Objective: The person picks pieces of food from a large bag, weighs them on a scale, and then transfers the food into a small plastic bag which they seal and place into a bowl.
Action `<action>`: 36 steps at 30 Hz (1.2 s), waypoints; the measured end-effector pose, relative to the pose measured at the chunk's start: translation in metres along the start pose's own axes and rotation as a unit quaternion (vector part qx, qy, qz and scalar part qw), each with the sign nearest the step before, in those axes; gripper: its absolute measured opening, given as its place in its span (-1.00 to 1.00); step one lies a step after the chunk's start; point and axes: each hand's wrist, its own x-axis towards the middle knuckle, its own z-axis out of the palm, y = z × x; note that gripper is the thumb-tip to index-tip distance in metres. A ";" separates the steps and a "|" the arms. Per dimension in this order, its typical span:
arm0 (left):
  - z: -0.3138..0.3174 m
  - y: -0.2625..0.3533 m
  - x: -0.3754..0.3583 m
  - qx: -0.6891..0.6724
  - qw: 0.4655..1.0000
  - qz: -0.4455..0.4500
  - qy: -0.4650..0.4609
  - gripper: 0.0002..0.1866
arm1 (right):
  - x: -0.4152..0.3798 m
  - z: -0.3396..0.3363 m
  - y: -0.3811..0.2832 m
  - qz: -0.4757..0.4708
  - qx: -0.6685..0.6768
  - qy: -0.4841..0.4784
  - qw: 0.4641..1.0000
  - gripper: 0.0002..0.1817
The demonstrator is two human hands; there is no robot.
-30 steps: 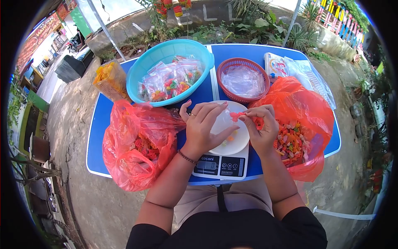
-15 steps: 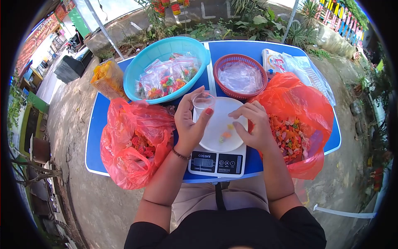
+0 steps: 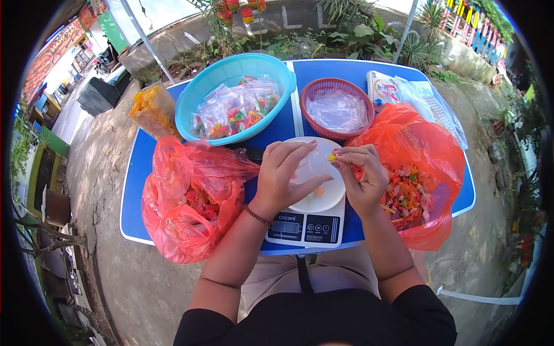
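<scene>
My left hand (image 3: 284, 176) curves around a clear plastic cup (image 3: 313, 164), tilted over the round white plate (image 3: 330, 200) of a kitchen scale (image 3: 304, 229). Between the fingertips of my right hand (image 3: 363, 173) is a small yellow piece (image 3: 332, 156), close to the cup's rim. A few small coloured pieces (image 3: 316, 192) lie on the plate, partly covered by my left thumb. Beside my right hand, a red plastic bag (image 3: 435, 167) gapes over many small orange and multicoloured pieces (image 3: 407, 193). Another red bag (image 3: 167, 202) with similar pieces stands left of my left forearm.
Behind the scale are a turquoise basin (image 3: 184, 118) of filled clear packets (image 3: 236, 109) and a red basket (image 3: 306, 115) of clear plastic bags (image 3: 336, 109). A container of yellow pieces (image 3: 153, 106) stands at the left edge, plastic packs (image 3: 404, 92) at the back right of the blue table (image 3: 134, 196).
My left hand has tipped the cup and brought it lower and rightward over the plate. My right hand has moved slightly right and now pinches a yellow piece.
</scene>
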 end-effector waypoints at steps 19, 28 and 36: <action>0.000 -0.010 -0.006 -0.257 0.937 -0.233 0.050 -0.35 | -0.002 -0.002 0.001 0.058 -0.016 -0.246 0.967 -0.76; 0.005 0.003 -0.004 0.004 1.000 0.002 0.002 -0.29 | 0.003 -0.002 -0.004 0.052 -0.027 -0.062 0.996 -0.78; -0.002 -0.010 -0.003 -0.331 0.896 -0.282 0.088 -0.39 | 0.008 -0.021 0.001 0.060 -0.037 -0.341 0.937 -0.83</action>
